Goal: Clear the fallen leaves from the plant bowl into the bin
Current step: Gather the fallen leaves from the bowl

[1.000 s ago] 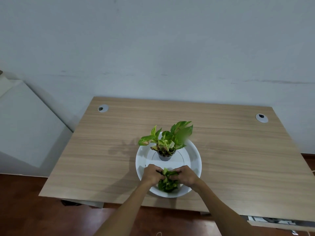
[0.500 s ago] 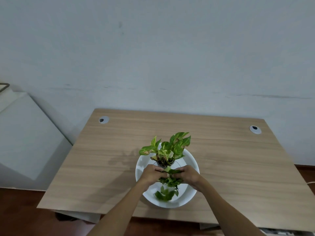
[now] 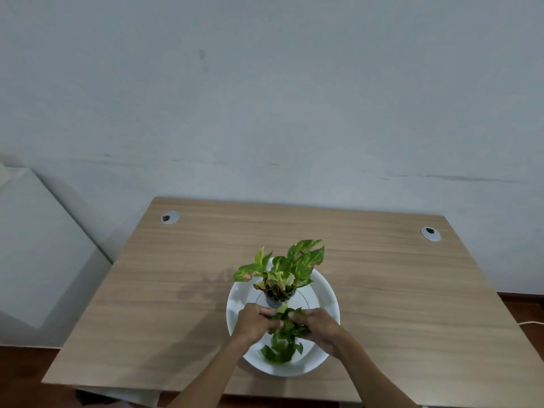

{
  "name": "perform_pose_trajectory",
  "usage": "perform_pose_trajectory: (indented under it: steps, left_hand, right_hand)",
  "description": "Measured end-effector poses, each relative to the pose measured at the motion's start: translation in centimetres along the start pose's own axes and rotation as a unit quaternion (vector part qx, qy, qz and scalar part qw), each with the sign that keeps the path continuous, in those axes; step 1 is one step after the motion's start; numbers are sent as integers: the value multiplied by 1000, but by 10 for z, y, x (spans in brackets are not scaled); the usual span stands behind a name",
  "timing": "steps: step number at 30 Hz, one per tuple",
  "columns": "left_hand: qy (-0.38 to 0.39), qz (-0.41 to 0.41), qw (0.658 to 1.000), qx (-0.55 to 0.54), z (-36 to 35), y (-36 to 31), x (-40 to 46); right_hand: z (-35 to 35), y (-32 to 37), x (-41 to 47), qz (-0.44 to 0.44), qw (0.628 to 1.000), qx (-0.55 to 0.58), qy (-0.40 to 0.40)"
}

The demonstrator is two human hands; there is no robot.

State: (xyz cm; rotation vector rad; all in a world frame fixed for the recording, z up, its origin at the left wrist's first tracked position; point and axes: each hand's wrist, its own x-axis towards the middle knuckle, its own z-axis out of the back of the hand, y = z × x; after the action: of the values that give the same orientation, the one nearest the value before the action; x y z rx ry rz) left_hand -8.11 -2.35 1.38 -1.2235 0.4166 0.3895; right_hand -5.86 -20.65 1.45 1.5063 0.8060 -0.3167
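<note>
Leaves (image 3: 287, 326) are bunched between the left hand (image 3: 252, 321) and right hand (image 3: 319, 329), both closed around them above the bowl (image 3: 329, 293); some lie loose below. They look light, soft and slippery, so cupping from underneath seems safest.

Head view, down over desk (image 3: 382, 290)

White bowl (image 3: 329, 293) on wooden desk (image 3: 412, 290)

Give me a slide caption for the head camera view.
Both hands, left and right, lift loose green leaves from white bowl.
</note>
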Motion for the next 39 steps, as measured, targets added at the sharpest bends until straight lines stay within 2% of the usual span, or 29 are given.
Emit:
perform_pose_trajectory:
  steps: [3,6,10,15,24,33,39]
  left_hand:
    - [0,12,1000,-23,3,-2,-2]
    - [8,28,998,-51,6,-4,-4]
    - [49,52,991,-113,11,-2,-4]
    - [57,64,984,-156,14,3,-4]
    - [64,46,984,-162,26,-14,-13]
    - [16,52,985,-162,20,-6,-27]
    - [-12,57,987,-152,22,-6,-37]
  right_hand:
    - [-2,4,-9,15,998,29,47]
    - [-5,5,-12,24,998,-11,59]
    - [-8,2,-10,38,998,-54,22]
    - [-13,-3,-7,51,996,-64,-18]
    - [-21,21,-22,47,997,-65,-15]
    - [-25,11,-19,35,997,-65,-15]
    - [-29,9,-21,48,998,-42,17]
